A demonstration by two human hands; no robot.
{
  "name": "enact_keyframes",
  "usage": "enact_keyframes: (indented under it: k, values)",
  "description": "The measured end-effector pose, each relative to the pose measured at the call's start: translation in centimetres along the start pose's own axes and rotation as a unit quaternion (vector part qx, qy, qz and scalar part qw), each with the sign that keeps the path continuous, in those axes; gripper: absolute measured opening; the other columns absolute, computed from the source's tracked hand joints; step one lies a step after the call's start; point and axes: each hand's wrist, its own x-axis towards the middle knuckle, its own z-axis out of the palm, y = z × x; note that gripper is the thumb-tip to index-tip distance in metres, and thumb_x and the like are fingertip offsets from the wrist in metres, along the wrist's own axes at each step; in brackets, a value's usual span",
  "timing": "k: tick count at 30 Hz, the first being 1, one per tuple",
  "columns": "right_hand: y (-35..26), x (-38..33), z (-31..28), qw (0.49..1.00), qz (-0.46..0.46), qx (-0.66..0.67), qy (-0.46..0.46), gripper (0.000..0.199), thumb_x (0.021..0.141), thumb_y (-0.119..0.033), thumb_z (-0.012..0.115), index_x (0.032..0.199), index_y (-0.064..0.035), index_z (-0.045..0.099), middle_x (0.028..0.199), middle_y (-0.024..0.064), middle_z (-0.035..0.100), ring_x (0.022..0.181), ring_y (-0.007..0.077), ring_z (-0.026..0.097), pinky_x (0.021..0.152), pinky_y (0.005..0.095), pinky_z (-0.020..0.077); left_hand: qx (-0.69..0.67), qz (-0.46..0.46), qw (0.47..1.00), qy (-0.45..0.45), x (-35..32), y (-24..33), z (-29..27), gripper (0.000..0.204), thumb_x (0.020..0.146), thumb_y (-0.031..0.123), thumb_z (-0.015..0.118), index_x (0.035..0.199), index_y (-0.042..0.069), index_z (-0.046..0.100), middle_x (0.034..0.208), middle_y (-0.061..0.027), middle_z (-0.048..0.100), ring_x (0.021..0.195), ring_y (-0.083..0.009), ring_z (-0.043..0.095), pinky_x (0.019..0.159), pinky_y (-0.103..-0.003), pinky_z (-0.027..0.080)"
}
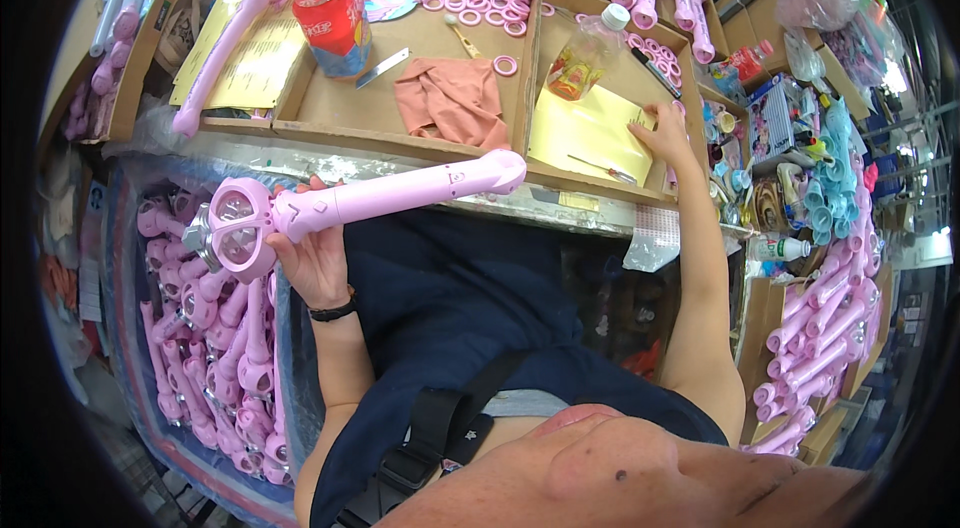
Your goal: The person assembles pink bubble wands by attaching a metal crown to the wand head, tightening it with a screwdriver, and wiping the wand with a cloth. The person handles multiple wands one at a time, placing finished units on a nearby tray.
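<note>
Two bare hands are at separate stations. Our left hand (320, 266) holds a long pink plastic wand (400, 196) beside its round, clear-windowed head, with thumb and fingers pinching it from opposite sides; the wand hangs above our lap, its handle pointing right, before the tabletop (345, 164). Our right hand (660, 136) reaches into a shallow brown cardboard tray (560, 20), over the corner of a pale yellow paper sheet (580, 133); its fingers are bent, and we cannot tell whether they pinch anything. For good handling, we judge, the left grip stays firm but light near the heavier head, the handle clears the tray's front wall, and the right fingers avoid the slim red-handled tool (605, 170) on the sheet.
</note>
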Motion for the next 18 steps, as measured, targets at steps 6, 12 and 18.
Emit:
enact_keyframes:
  k: [6, 12, 18]
  values:
    - [-1.1, -0.6, 0.0, 1.000, 0.000, -0.011, 0.021, 0.051, 0.075, -0.033, 0.072, 0.112, -0.0002, 0.056, 0.109, 0.0193, 0.057, 0.107, 0.0329, 0.051, 0.093, 0.0387, 0.0407, -0.014, -0.007, 1.000, -0.005, -0.1, -0.3, -0.1, 0.063, 0.076, 0.016, 0.074, 0.130, 0.005, 0.044, 0.127, -0.0169, 0.050, 0.129, -0.0341, 0.036, 0.114, -0.056, 0.011]
    - [-0.8, 0.5, -0.2, 0.997, -0.031, -0.071, 0.004, 0.045, 0.077, -0.031, 0.070, 0.111, -0.0044, 0.058, 0.109, 0.0167, 0.057, 0.107, 0.0338, 0.050, 0.092, 0.0408, 0.0402, -0.033, -0.011, 0.999, -0.028, 0.0, 0.0, -0.4, 0.065, 0.078, 0.012, 0.072, 0.133, 0.003, 0.040, 0.131, -0.0206, 0.046, 0.132, -0.0361, 0.031, 0.114, -0.057, 0.010]
    - [-0.4, 1.4, 0.2, 0.990, -0.078, -0.106, 0.054, 0.046, 0.078, -0.033, 0.068, 0.113, -0.0054, 0.058, 0.106, 0.0149, 0.058, 0.103, 0.0330, 0.051, 0.090, 0.0419, 0.0403, -0.040, -0.002, 0.999, -0.020, -0.3, 0.2, -0.6, 0.066, 0.078, 0.012, 0.072, 0.134, 0.003, 0.039, 0.132, -0.0200, 0.045, 0.132, -0.0360, 0.031, 0.113, -0.058, 0.011]
